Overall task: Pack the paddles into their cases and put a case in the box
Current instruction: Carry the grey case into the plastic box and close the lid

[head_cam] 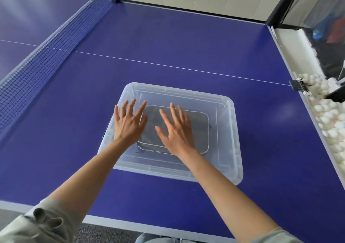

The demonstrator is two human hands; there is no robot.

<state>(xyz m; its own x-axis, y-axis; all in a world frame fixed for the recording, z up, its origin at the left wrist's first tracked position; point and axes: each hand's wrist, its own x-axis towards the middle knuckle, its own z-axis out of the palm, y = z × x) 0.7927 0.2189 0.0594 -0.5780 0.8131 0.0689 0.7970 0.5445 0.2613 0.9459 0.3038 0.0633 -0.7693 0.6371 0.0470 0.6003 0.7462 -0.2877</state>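
Hovering over the clear plastic box (pixel 226 130), both hands are spreading flat with fingers fanned wide and holding nothing. The left hand (pixel 129 122) is lying over the box's left side, its thumb overlapping the edge of the grey case (pixel 198 127); the right hand (pixel 176 131) is sitting above the middle of that case. Whether the palms are pressing on the case or just floating above it, I cannot tell.

The case is lying flat on the bottom of the box, a little left of the box's centre, and its rim is looking closed all round. There may be a second case stacked beneath it, since a double edge is showing at its near side, but that is unclear. No loose paddle is showing anywhere around the box on the blue worktop (pixel 168 46). Judging from this, the packing is looking finished and the case is already placed, so little seems to be remaining beyond pulling the hands away.
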